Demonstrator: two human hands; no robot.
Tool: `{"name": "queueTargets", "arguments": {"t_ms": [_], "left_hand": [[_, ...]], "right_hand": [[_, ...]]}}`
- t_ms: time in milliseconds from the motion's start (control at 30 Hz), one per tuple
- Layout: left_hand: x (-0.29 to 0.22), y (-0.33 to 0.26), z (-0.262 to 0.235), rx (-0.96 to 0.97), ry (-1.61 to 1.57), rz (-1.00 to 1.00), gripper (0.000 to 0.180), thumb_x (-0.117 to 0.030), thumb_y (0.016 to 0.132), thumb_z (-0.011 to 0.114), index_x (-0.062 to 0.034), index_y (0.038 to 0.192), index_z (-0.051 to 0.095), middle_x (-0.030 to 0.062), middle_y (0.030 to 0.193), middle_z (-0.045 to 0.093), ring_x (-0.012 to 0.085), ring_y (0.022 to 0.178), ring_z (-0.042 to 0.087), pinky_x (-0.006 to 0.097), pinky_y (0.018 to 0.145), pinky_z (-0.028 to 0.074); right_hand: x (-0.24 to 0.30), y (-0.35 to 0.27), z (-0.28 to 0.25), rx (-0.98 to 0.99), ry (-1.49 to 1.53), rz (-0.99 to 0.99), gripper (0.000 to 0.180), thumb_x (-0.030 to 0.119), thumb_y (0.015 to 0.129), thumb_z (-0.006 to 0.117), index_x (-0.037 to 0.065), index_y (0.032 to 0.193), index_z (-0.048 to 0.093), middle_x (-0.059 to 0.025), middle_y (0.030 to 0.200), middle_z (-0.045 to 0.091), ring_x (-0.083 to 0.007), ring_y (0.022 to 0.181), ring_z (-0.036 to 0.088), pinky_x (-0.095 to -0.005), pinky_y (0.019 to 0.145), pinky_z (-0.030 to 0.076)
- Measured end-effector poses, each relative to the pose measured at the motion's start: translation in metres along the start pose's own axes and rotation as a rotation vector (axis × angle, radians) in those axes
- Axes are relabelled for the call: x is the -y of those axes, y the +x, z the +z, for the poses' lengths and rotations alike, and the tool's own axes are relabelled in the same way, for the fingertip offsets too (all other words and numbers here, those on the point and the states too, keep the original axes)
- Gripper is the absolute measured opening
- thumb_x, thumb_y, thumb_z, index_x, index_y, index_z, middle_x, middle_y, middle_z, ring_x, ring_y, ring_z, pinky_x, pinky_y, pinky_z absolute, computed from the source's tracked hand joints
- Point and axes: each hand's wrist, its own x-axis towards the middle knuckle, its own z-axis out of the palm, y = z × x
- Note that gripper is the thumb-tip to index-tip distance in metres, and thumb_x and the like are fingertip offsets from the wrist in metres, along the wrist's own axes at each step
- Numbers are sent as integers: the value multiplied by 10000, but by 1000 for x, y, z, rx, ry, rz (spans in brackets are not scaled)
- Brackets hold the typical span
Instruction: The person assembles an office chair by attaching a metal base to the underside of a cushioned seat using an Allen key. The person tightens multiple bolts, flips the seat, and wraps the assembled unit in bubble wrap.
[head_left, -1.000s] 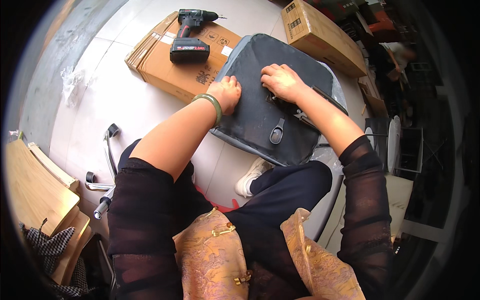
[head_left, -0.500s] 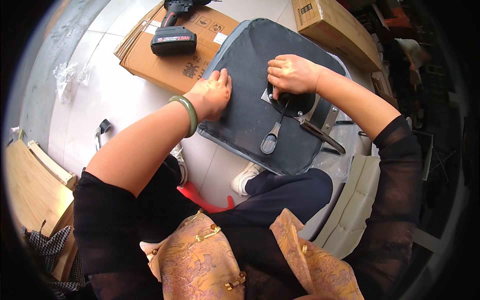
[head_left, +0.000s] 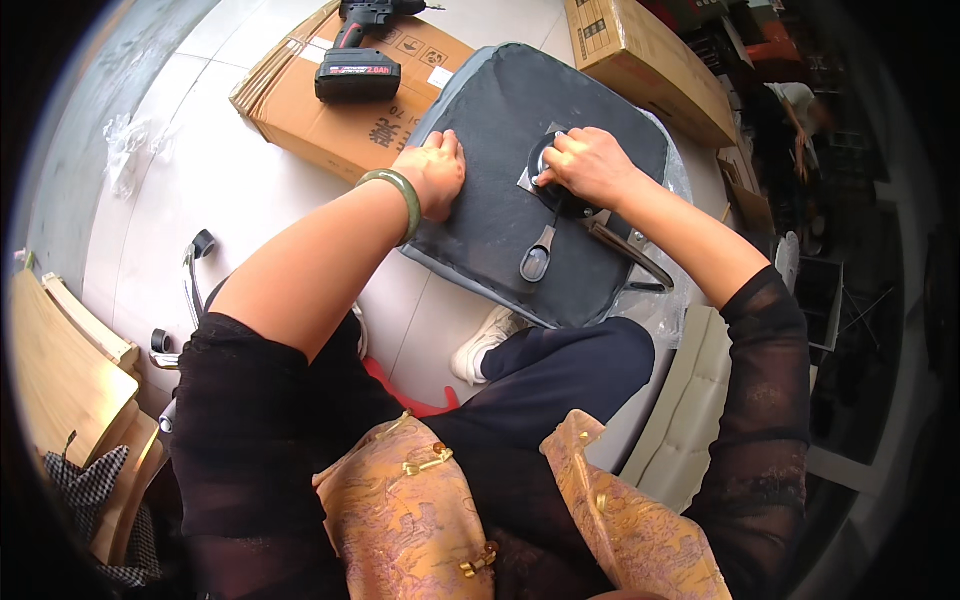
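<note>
A dark grey chair seat (head_left: 480,250) lies with its underside up in front of me. My left hand (head_left: 437,178), with a green bangle at the wrist, rests flat against the seat's left edge. Near the seat's middle is a black round-edged mounting plate (head_left: 541,158) with silvery corners. Over that plate my right hand (head_left: 592,168) is closed, thumb and fingers pinched together; whatever lies between them is hidden. A lever with a grey paddle handle (head_left: 537,258) sticks out from the plate toward me. To its right a curved metal bar (head_left: 640,258) crosses the seat.
A cordless drill (head_left: 358,72) stands on a flat cardboard box (head_left: 320,130) beyond the seat. Another carton (head_left: 655,75) is at the far right. Clear plastic wrap (head_left: 126,150) and casters (head_left: 203,243) are at left, a beige cushioned piece (head_left: 685,410) at right. Another person (head_left: 800,110) is in the background.
My right hand has shifted slightly toward me over the plate, uncovering its far corner, and the fingers have turned into a pinch. My left hand stays on the edge. The view has shifted slightly.
</note>
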Motion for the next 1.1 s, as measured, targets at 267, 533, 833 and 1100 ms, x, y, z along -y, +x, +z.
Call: {"name": "queueTargets", "arguments": {"t_ms": [267, 533, 833, 1100], "left_hand": [[-2, 0, 6, -66, -39, -5, 827, -175, 696, 744, 112, 1375, 369, 202, 1384, 396, 325, 1249, 454, 409, 980, 494], [2, -1, 3, -42, -64, 10, 811, -180, 708, 741, 96, 1380, 381, 194, 1373, 407, 321, 1252, 451, 398, 983, 489], [1, 0, 0, -16, -41, 6, 811, -190, 726, 733, 97, 1391, 369, 197, 1369, 409, 320, 1256, 447, 391, 994, 482], [-1, 1, 2, -41, -50, -2, 784, -186, 727, 735, 100, 1369, 387, 194, 1356, 418, 316, 1259, 447, 393, 999, 481]], "right_hand": [[1, 2, -6, 36, 50, -73, 105, 217, 785, 669, 121, 804, 632, -17, 826, 612, -203, 861, 621, -326, 737, 520], [2, 3, -1, -61, -38, -38, 211, 294, 766, 706, 112, 701, 624, -33, 748, 608, -203, 779, 623, -334, 693, 482], [7, 5, -10, 43, -10, -86, 65, 208, 785, 646, 148, 794, 625, 3, 828, 606, -170, 857, 601, -311, 788, 456], [3, 15, -54, -5, 248, 302, 93, 186, 831, 638, 98, 843, 663, -80, 839, 621, -276, 865, 626, -388, 753, 499]]}}
